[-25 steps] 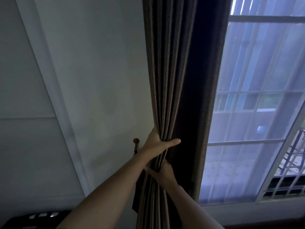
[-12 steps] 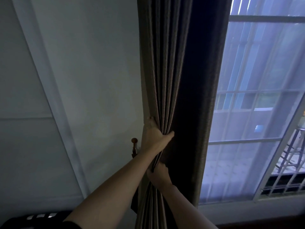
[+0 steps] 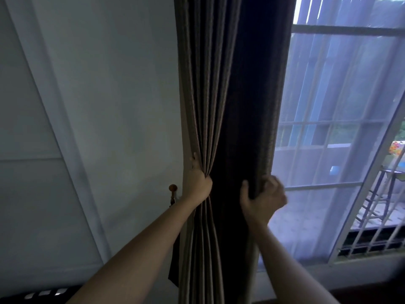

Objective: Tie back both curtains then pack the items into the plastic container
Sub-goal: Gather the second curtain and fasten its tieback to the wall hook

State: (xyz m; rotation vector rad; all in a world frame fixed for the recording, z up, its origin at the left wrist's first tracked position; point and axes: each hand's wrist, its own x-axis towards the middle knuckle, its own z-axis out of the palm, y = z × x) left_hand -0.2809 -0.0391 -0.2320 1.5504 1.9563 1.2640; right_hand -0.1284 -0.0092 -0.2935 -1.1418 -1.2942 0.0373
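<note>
A dark brown pleated curtain [image 3: 232,88] hangs in the middle of the view, between a pale wall and a window. My left hand [image 3: 198,182] grips the bunched pleats on the curtain's left side. My right hand [image 3: 262,198] is closed around the curtain's right edge, slightly blurred. A wooden holdback knob [image 3: 172,188] sticks out of the wall just left of my left wrist. A dark strip of cloth [image 3: 173,268] hangs below the knob behind the curtain. No plastic container is in view.
A sheer white curtain [image 3: 328,150] covers the window on the right, with a barred balcony and a stool [image 3: 381,200] seen through the glass. A dark striped object [image 3: 43,294] lies at the bottom left. The window sill [image 3: 350,270] runs along the bottom right.
My right hand has left the pleats under my left hand and moved right to grasp the curtain's right edge. My left hand keeps its hold on the pleats.
</note>
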